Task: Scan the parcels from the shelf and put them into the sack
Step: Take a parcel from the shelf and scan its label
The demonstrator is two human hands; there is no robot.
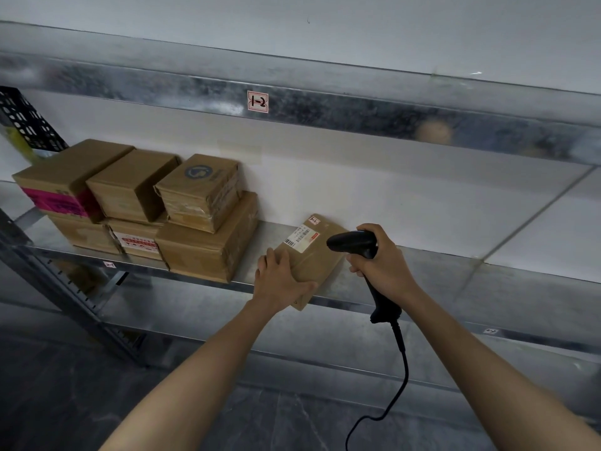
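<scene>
A small brown cardboard parcel lies on the metal shelf, its near corner past the front edge, with a white barcode label on top. My left hand grips the parcel's near left corner. My right hand holds a black corded barcode scanner, whose head points left at the label from just above the parcel's right side. No sack is in view.
A stack of several brown parcels stands on the shelf's left part. An upper shelf beam with a "1-2" tag runs overhead. A black perforated crate sits far left. The scanner cable hangs down toward the dark floor.
</scene>
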